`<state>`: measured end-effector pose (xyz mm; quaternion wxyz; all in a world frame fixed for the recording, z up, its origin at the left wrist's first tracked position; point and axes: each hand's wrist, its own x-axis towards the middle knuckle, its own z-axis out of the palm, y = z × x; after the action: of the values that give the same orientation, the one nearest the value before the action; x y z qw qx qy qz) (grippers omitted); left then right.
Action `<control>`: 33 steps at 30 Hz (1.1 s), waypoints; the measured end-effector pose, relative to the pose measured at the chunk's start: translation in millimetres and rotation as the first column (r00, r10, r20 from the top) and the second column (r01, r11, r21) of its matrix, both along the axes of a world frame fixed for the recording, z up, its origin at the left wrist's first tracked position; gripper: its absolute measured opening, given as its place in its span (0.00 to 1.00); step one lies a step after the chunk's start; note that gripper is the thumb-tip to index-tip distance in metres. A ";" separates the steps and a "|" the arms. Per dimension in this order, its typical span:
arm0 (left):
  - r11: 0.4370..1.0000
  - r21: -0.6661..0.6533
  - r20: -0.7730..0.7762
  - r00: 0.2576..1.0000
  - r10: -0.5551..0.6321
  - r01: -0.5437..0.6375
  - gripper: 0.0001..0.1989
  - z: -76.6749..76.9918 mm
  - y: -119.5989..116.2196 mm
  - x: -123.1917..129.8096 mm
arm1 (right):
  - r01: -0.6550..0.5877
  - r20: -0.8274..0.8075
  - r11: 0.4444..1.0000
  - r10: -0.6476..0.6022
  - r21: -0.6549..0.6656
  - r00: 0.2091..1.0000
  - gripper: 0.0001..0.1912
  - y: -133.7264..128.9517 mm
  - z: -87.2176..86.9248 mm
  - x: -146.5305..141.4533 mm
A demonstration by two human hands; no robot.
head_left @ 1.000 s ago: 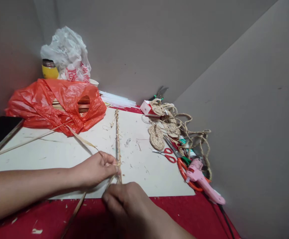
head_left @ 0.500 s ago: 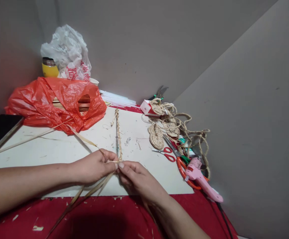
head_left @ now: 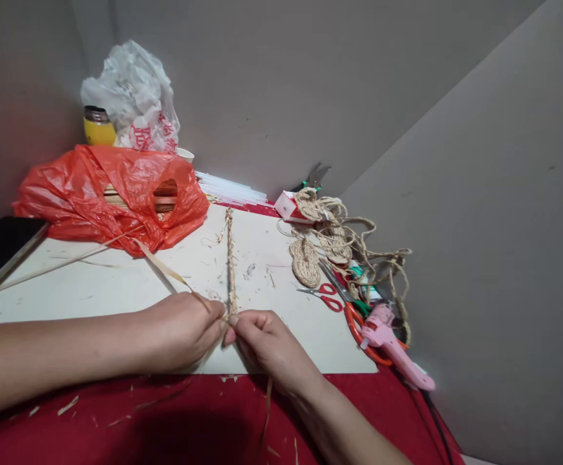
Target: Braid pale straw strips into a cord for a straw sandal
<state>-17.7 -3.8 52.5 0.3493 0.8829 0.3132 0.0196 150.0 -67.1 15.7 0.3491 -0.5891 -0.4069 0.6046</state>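
A narrow straw braid (head_left: pixel 231 265) runs straight away from me across the white board (head_left: pixel 271 336). My right hand (head_left: pixel 266 345) pinches its near end between thumb and forefinger. My left hand (head_left: pixel 191 329) is closed right beside it, its fingers curled round straw strands at the same end; most of those strands are hidden under the hand. One loose strand (head_left: pixel 267 407) hangs below my right hand over the red cloth (head_left: pixel 189 426). A flat pale strip (head_left: pixel 165 267) reaches from the red bag towards my left wrist.
Left lie a red plastic bag (head_left: pixel 68 194) of straw and a phone (head_left: pixel 4 252). Right are small red scissors (head_left: pixel 327 297), a pink glue gun (head_left: pixel 392 349), orange-handled scissors (head_left: pixel 356 323) and coiled braid (head_left: pixel 305 263). White sticks (head_left: pixel 233 188) and pruners (head_left: pixel 316 177) lie behind.
My left hand has turned over, knuckles up, and closed round the strands. The strands that trailed below it towards the front are mostly out of sight. My right hand stays at the braid's end.
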 end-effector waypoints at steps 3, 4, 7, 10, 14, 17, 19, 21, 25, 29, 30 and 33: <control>0.980 0.183 -0.126 0.990 -0.057 0.079 0.16 2.6 -11.4 2.1 | 0.020 -0.184 0.999 -0.028 -0.043 0.982 0.23 -2.1 -0.5 -3.6; 0.971 0.216 -0.173 0.983 -0.063 0.100 0.15 2.7 -14.6 3.6 | 0.018 -0.236 0.998 -0.032 -0.060 0.971 0.23 -2.6 -0.4 -4.4; 0.959 0.264 -0.284 0.959 -0.024 0.102 0.10 2.4 -20.8 8.6 | 0.030 -0.311 0.994 -0.060 -0.101 0.949 0.23 -3.6 0.4 -5.8; 0.946 0.314 -0.312 0.950 0.021 0.082 0.10 1.5 -23.5 11.0 | 0.059 -0.341 0.991 -0.097 -0.121 0.935 0.24 -4.3 0.9 -7.0; 0.935 0.353 -0.249 0.967 0.057 0.036 0.10 -2.4 -29.4 11.2 | 0.094 -0.399 0.989 -0.131 -0.111 0.907 0.23 -5.0 -0.4 -8.6; 0.941 0.336 -0.182 0.979 0.092 -0.026 0.12 -3.4 -37.4 11.9 | 0.122 -0.413 0.986 -0.158 -0.112 0.897 0.21 -4.9 -1.5 -8.6; 0.948 0.312 -0.116 0.987 0.112 -0.071 0.15 -0.7 -41.5 10.6 | 0.144 -0.414 0.984 -0.176 -0.108 0.893 0.20 -4.7 -1.3 -7.7; 0.956 0.272 -0.049 0.991 0.126 -0.108 0.20 4.8 -41.2 6.3 | 0.135 -0.432 0.986 -0.166 -0.100 0.886 0.18 -4.6 -0.4 -6.5; 0.948 0.162 0.128 0.958 0.255 -0.274 0.22 14.1 -24.2 -5.3 | 0.057 -0.491 0.995 -0.093 -0.088 0.866 0.14 -4.7 3.0 -4.3; 0.897 -0.358 0.302 0.876 0.375 -0.261 0.12 3.2 -5.0 -2.3 | -0.009 -0.507 0.992 -0.056 -0.125 0.860 0.14 -3.6 6.4 -2.5; 0.816 -0.545 0.276 0.877 0.394 -0.195 0.12 -2.1 -3.1 0.9 | -0.028 -0.506 0.991 -0.041 -0.129 0.861 0.15 -3.0 7.0 -1.9; 0.569 -0.818 0.197 0.885 0.423 -0.089 0.10 -16.2 -3.7 10.0 | -0.094 -0.495 0.988 0.020 -0.124 0.869 0.16 -1.1 7.9 0.2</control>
<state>-7.8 -7.5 36.3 0.7473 0.5600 0.3441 0.0977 150.2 -68.2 23.6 0.3797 -0.4271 -0.2771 0.7724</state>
